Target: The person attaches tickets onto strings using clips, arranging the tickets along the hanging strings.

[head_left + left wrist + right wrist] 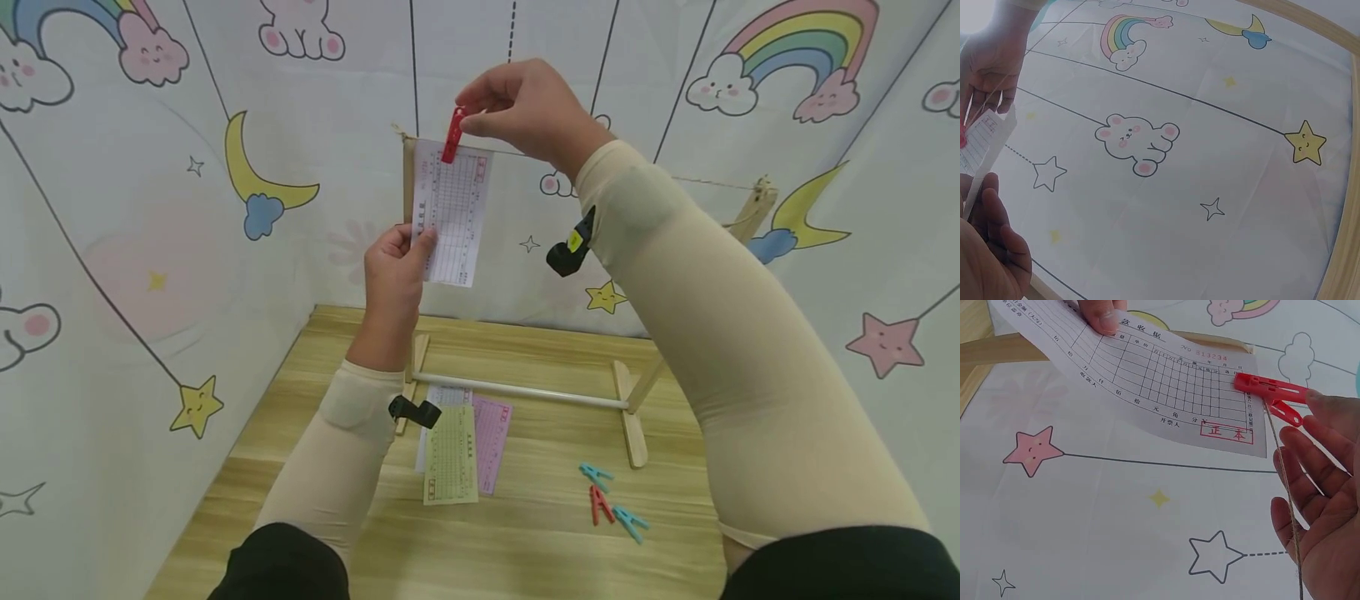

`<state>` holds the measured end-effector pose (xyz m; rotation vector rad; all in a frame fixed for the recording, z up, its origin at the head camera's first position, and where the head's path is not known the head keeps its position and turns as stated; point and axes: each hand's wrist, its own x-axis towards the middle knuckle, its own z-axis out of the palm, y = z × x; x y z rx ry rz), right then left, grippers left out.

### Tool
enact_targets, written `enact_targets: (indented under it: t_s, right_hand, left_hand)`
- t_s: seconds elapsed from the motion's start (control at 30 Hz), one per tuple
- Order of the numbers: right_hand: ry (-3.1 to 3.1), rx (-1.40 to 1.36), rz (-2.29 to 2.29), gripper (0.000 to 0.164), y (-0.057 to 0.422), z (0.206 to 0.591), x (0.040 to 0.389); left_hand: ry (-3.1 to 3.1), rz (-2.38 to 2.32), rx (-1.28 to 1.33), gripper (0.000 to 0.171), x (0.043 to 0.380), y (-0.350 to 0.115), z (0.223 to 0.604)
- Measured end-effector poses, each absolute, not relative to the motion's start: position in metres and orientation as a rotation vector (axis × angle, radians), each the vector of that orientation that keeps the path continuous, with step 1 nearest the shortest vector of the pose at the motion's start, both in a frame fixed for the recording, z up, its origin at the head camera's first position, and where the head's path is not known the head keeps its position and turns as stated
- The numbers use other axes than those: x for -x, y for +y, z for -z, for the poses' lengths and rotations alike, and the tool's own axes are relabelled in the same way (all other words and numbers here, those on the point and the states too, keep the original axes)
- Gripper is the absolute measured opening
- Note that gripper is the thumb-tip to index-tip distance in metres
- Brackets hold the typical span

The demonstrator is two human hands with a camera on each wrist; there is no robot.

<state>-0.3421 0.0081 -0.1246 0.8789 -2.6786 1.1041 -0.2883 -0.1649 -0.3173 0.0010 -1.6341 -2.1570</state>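
A white printed receipt slip [453, 218] hangs at the string [517, 153] beside the left post of a wooden rack. My left hand [395, 271] pinches the slip's left edge, thumb on its printed face. At the slip's top edge is a red clothespin [453, 137], its handle end between the thumb and fingers of my right hand [536, 108]. In the right wrist view, the clothespin [1269, 386] has its nose on the paper [1166, 381] where the string [1286, 481] meets it. The left wrist view shows only part of the slip [985, 144].
Yellow [452, 467], pink [491, 442] and white slips [450, 393] overlap on the wooden table [540, 533]. Blue clothespins [630, 522] and a red one [600, 505] lie to their right. The rack's white crossbar [525, 389] and right foot [630, 417] stand behind.
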Motion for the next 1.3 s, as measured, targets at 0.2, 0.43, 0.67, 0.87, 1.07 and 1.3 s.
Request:
enact_targets:
  t_s: [0.2,0.43,0.67,0.87,1.07,1.3]
  right_hand:
    - [-2.657,-0.897,-1.091,0.038,0.014,0.124,0.341]
    - [-2.647,-0.879,-1.087,0.037,0.024,0.123,0.339]
    - [-2.652,-0.847,-1.133,0.036,0.033,0.124,0.338]
    - [-2.661,-0.836,-1.094,0.035,0.041,0.125,0.336]
    - [-2.669,-0.791,-1.029,0.035,0.055,0.124,0.334]
    - [-2.683,-0.755,-1.059,0.034,0.080,0.126,0.333]
  left_hand:
    - [-1.661,2.142,0.017,0.028,0.286,-0.167,0.320]
    - [-1.648,2.151,0.005,0.027,0.281,-0.169,0.327]
    - [-1.621,2.153,-0.016,0.018,0.278,-0.171,0.336]
    - [-1.651,2.125,-0.042,0.019,0.271,-0.176,0.347]
    - [-1.694,2.104,-0.044,0.016,0.266,-0.178,0.360]
    - [-1.746,2.088,-0.025,0.021,0.260,-0.180,0.378]
